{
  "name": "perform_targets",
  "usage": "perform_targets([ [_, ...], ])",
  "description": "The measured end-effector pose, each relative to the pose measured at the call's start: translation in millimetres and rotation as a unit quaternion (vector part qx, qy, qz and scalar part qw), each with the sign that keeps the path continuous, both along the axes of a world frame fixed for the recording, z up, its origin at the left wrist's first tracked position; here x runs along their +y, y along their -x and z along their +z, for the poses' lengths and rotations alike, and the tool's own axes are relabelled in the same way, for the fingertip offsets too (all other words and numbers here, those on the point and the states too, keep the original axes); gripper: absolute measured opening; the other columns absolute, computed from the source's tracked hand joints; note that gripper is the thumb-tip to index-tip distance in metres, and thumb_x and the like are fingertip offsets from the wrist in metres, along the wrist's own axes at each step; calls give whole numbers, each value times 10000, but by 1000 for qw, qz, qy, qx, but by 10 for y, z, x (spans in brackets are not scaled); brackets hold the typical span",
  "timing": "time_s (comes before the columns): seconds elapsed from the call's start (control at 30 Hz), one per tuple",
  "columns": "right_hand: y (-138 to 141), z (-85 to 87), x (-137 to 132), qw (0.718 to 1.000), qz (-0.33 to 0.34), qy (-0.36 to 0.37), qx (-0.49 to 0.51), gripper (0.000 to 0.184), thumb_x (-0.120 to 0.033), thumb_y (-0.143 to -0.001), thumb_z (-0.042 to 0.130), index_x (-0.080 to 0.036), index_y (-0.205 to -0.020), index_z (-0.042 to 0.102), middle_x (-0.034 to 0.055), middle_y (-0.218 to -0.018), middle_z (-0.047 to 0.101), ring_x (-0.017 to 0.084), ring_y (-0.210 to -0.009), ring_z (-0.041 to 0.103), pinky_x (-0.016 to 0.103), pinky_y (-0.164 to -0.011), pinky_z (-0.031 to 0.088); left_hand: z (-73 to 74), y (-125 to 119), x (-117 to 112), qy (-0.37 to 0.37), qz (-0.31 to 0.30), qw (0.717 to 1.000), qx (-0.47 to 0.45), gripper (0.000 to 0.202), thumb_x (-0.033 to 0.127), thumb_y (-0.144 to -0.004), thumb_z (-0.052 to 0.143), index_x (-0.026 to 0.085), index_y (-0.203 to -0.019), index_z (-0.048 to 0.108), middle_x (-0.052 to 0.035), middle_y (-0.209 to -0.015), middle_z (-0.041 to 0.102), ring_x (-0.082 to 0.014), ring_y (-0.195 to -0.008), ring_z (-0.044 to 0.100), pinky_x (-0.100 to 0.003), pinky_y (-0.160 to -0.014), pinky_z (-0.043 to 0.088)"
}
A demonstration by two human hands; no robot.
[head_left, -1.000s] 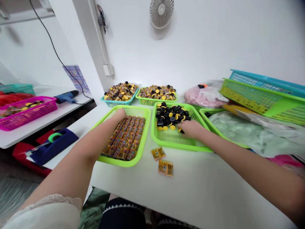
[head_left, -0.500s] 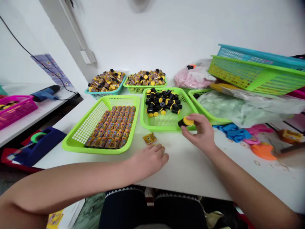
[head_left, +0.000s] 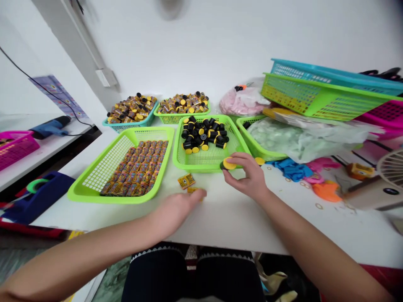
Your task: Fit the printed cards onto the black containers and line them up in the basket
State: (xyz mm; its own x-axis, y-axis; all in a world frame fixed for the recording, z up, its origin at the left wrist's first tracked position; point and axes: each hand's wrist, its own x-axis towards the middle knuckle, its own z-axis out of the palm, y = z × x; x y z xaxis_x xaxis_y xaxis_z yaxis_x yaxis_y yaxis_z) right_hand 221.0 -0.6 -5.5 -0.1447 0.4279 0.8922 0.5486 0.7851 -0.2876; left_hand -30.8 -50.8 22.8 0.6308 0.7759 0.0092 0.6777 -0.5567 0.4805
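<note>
My right hand (head_left: pixel 247 176) pinches a small black tube with a yellow cap (head_left: pixel 228 164) at the front rim of the middle green basket (head_left: pixel 208 161), which holds several loose black and yellow tubes (head_left: pixel 203 134). My left hand (head_left: pixel 176 207) lies on the white table with its fingertips closed over a small yellow label (head_left: pixel 192 190). A second yellow label (head_left: pixel 186 180) lies just beyond it. The left green basket (head_left: pixel 103 167) holds rows of wrapped tubes (head_left: pixel 140 167).
Two far baskets (head_left: pixel 130 110) (head_left: pixel 182 105) are heaped with wrapped tubes. A green basket with plastic bags (head_left: pixel 283 140), stacked baskets (head_left: pixel 321 94), a pink bag (head_left: pixel 244 102), balloons (head_left: pixel 296 172) and a small fan (head_left: pixel 390 167) crowd the right. A tape dispenser (head_left: pixel 37 195) sits low left.
My right hand took a black and yellow tube out of the middle basket and drew it toward the front rim. My left hand left the left basket and came down onto a yellow label.
</note>
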Motion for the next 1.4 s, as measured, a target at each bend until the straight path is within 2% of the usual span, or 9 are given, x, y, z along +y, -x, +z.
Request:
perform_targets([
  [0.17, 173, 10, -89, 985, 30, 81, 149, 357, -215, -847, 656, -264, -1187, 559, 96, -1158, 606, 217, -1052, 637, 363, -809, 582, 164, -185, 192, 130, 43, 953, -271, 240, 196, -772, 685, 181, -1011, 703, -34, -867, 718, -159, -799, 698, -256, -715, 569],
  [0.27, 249, 37, -159, 976, 30, 130, 171, 352, -286, -891, 637, -272, -1236, 570, 95, -1175, 591, 207, -1048, 628, 323, -750, 590, 26, -316, 322, 234, 77, 921, -302, 248, 377, -708, 807, 156, -786, 725, -43, -774, 714, -142, -659, 658, -229, -557, 530],
  [0.33, 265, 65, -208, 970, 38, 178, 158, 328, -329, -915, 622, -280, -1239, 607, 88, -1182, 604, 194, -999, 643, 293, -679, 587, -113, -348, 369, 281, 91, 902, -315, 328, 449, -727, 797, 156, -859, 728, -37, -740, 716, -139, -626, 651, -223, -523, 516],
  [0.5, 253, 59, -269, 935, 64, 304, 169, 330, -425, -986, 514, -300, -1260, 648, 26, -1014, 703, 135, -702, 655, 310, -633, 571, -268, -262, 360, 181, 69, 932, -306, 432, 399, -889, 640, 208, -1265, 545, 16, -732, 726, -123, -594, 654, -240, -601, 523],
  [0.63, 248, -41, -254, 913, 87, 356, 178, 374, -479, -1007, 445, -248, -1004, 739, 29, -829, 718, 198, -818, 699, 361, -710, 568, -283, -199, 350, 107, 38, 956, -272, 475, 220, -900, 549, 218, -1342, 377, 8, -826, 756, -115, -605, 661, -249, -640, 514],
  [0.83, 229, -15, -250, 897, 102, 395, 169, 503, -500, -1001, 446, -221, -626, 632, 51, -744, 701, 230, -902, 716, 371, -748, 569, -411, -177, 341, 110, 46, 908, -401, 436, 224, -908, 553, 215, -1303, 370, -13, -820, 728, -149, -730, 715, -288, -700, 553],
  [1.0, 250, 152, -279, 928, 58, 352, 106, 495, -451, -985, 512, -222, -556, 603, 41, -725, 693, 240, -1068, 688, 340, -802, 571, -395, -183, 309, 146, 66, 885, -437, 480, 284, -907, 629, 242, -1321, 390, 2, -831, 728, -148, -716, 727, -279, -686, 574],
  [1.2, 307, 101, -306, 970, 67, 235, 3, 279, -304, -964, 574, -272, -1206, 709, 68, -1064, 693, 165, -925, 679, 296, -744, 588, -256, -300, 308, 233, 44, 817, -525, 758, 222, -777, 781, 273, -1349, 285, -12, -915, 755, -147, -760, 721, -228, -640, 570],
  [1.4, 337, 40, -327, 961, 132, 241, 23, 407, -212, -929, 617, -325, -1320, 636, 62, -1077, 677, 160, -951, 674, 303, -776, 597, -316, -302, 331, 241, 47, 816, -523, 800, 192, -756, 801, 300, -1357, 285, -46, -1048, 765, -162, -819, 728, -228, -629, 585],
])
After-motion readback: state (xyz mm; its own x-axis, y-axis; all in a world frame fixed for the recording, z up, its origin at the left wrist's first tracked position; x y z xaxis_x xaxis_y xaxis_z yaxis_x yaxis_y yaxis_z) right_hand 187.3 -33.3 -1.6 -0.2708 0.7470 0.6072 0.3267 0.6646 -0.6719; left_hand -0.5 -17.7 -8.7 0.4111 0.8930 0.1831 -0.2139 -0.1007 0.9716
